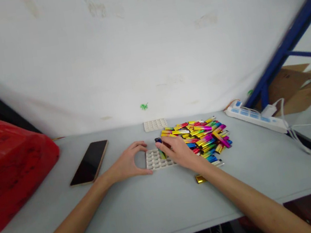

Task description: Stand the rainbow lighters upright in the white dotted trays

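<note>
A pale tray with rows of small holes (pixel 157 162) lies flat on the table. My left hand (pixel 129 162) curves round its left side, thumb and fingers spread apart, the thumb by the near corner and nothing held. Over the tray, my right hand (pixel 180 150) pinches a small shiny piece that looks like a lighter (pixel 162 154), dark at the top and green-yellow lower down. It stands roughly upright; whether its lower end sits in a hole I cannot tell. Right beside that hand spreads a heap of similar metallic lighters (pixel 206 137) in gold, pink, blue and red.
A second pale tray (pixel 155 124) lies against the wall. One gold lighter (pixel 201 179) is under my right forearm. A phone (pixel 89 163) and a red bag (pixel 10 167) are on the left. The white power strip (pixel 256 118) with cables runs along the right.
</note>
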Demonstrator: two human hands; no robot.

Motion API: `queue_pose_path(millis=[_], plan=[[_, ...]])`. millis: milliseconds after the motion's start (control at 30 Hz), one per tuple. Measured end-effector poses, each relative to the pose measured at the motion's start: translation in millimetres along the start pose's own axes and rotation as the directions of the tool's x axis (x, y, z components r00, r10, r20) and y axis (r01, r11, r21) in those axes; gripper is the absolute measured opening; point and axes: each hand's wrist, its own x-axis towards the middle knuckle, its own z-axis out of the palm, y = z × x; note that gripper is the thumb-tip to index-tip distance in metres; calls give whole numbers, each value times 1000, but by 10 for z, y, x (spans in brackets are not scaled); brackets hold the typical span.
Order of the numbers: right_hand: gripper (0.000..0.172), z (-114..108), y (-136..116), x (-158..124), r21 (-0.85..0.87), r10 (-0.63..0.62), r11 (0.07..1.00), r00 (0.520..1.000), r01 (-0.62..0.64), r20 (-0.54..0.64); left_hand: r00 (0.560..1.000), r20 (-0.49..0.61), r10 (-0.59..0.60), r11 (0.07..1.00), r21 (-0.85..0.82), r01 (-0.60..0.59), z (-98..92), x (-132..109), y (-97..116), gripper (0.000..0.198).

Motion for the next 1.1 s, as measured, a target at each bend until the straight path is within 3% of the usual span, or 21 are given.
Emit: queue_pose_path(millis=[100, 233, 500, 600, 700, 767, 867, 1000, 1100], plan=[[41, 52, -11, 23, -56, 6, 998, 1000, -5, 6, 1000, -2, 11, 1000, -11, -11, 16, -6, 19, 77], [21, 77, -84, 69, -189, 30, 982, 987, 1, 158, 1000, 9, 15, 1000, -3, -15, 36, 0, 37, 76], [27, 199, -282, 134, -472, 43, 879, 973, 72, 228, 1000, 4, 20, 999, 29, -21, 39, 24, 39, 83], [26, 100, -180, 92, -488, -16, 865, 978, 117, 207, 1000, 4, 20, 998, 55, -20, 16, 21, 42, 81], [24, -184, 62, 18, -501, -30, 863, 996, 67, 81, 1000, 8, 6, 997, 76, -7, -24, 9, 56, 73], [20, -402, 234, -29, -533, 21, 846, 1000, -14, 6, 1000, 8, -12, 996, 89, 11, -54, 2, 69, 72], [16, -619, 382, -74, -566, 120, 820, 993, -87, 22, 999, 0, -33, 994, 103, 33, -95, -4, 87, 75], [25, -626, 333, -57, -572, 253, 805, 963, -159, 89, 999, 13, -42, 995, 96, 40, -131, -4, 103, 75], [20, -551, 251, -19, -582, 358, 777, 929, -240, 95, 999, 15, -41, 995, 92, 39, -142, -6, 104, 77]])
